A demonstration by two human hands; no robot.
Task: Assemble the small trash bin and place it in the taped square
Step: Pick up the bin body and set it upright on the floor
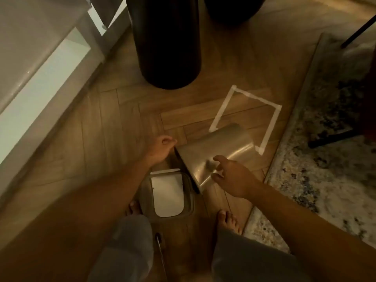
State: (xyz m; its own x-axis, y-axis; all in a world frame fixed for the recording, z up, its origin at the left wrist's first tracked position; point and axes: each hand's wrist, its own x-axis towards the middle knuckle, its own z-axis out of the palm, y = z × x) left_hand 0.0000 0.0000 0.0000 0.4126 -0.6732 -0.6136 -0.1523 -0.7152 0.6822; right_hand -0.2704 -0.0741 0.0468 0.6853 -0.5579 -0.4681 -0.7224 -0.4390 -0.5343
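Observation:
A shiny metal bin shell lies tilted on the wooden floor, its far end resting over the near edge of the white taped square. My left hand grips the shell's near rim with closed fingers. Just above the shell's side, my right hand hovers with fingers spread and nothing in it. In front of my feet stands the grey inner bucket, with a white sheet inside it.
A tall black cylinder stands behind the square and a second dark one at the back. White cabinets line the left. A patterned rug borders the right. A thin metal rod lies between my legs.

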